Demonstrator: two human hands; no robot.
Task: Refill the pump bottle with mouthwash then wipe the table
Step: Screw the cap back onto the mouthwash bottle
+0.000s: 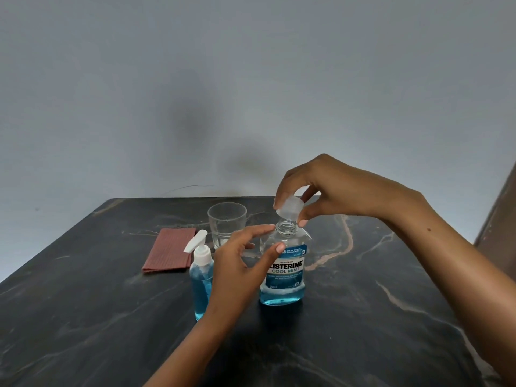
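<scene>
Capping or uncapping the clear Listerine mouthwash bottle (283,270), upright on the dark marbled table (377,317).

The bottle's shoulder is steadied by the loosely spread left hand (237,263); the translucent cap (289,207) is pinched just above the open neck by the right hand (332,188). The blue-filled pump bottle (201,275) stands just left, nearer the left hand; a clear glass (226,223) and folded reddish cloth (169,251) lie beyond.

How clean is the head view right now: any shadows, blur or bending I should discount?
Head view: soft dim light, two blurry shadows on the wall; clear cap in right hand slightly smeared; table edges bow from the wide lens; mouthwash bottle label readable.
</scene>
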